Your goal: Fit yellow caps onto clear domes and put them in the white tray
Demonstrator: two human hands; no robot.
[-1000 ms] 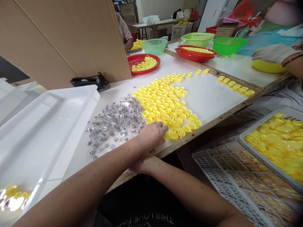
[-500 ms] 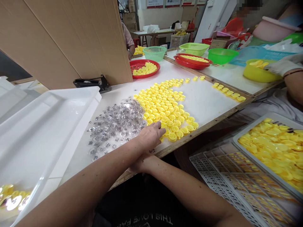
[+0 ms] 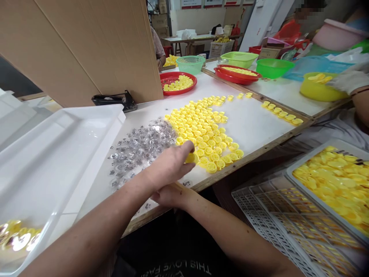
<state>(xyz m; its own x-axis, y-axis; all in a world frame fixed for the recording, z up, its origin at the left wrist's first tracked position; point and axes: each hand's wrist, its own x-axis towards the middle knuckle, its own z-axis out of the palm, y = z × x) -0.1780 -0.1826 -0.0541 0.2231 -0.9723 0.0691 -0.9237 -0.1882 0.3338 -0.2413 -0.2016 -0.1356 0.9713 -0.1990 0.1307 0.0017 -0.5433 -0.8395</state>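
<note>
left hand (image 3: pixel 170 163): fingers pinched on one yellow cap (image 3: pixel 191 157), open side facing up
right hand (image 3: pixel 167 195): tucked under left forearm, grip can't tell

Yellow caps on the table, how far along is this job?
Done, apparently: a few shiny finished-looking pieces in the white tray's near corner. In hand: the left hand pinches one yellow cap at the spread's near edge; the right hand rests beneath, mostly hidden. Left: most of the yellow caps and the clear pieces remain loose on the table.
</note>
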